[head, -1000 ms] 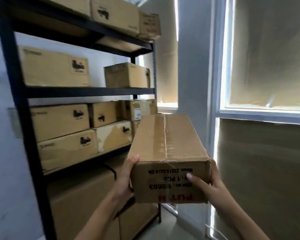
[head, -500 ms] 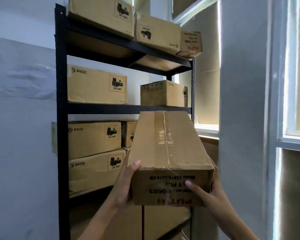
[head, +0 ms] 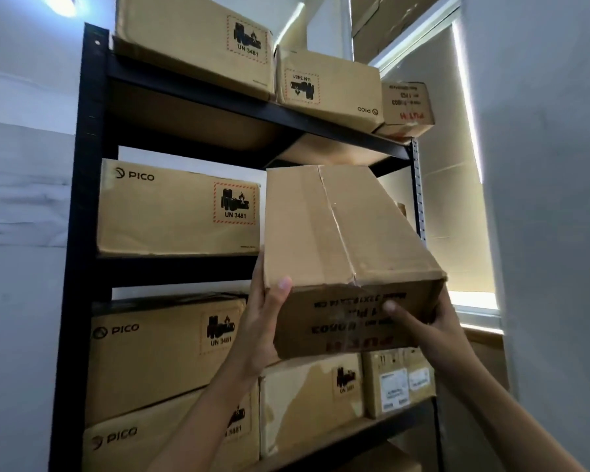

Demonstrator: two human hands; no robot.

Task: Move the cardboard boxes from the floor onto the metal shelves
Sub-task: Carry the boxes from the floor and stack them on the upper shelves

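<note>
1. Long cardboard box (head: pixel 341 247) is now up at the second-from-top shelf level; half a second ago its far end sat just under that shelf beam, a second ago it was down by the lower shelves.
2. Box is tilted, far end up and inside the bay, under the top shelf board; near end hangs out in front of the rack, lower. Can't tell if the far end rests on the shelf.
3. Left hand (head: pixel 263 321) grasps the near left corner, thumb on the top edge, palm on the side. Same grip as before.
4. Right hand (head: pixel 433 321) grasps the near right corner, fingers (head: pixel 397 310) spread across the printed end face. Also unchanged.
5. End-face print reads upside down, red lettering at the bottom.
6. Black metal shelving (head: pixel 82 233) fills more of the view than earlier; top shelf and its three boxes are fully visible.
7. PICO box (head: pixel 171 212) with a UN 3481 label sits on the same shelf, just left of the held box, narrow gap between them.
8. The smaller box seen on that shelf earlier is hidden behind the held box.
9. Window blind (head: pixel 450 199) lit at right.
</note>
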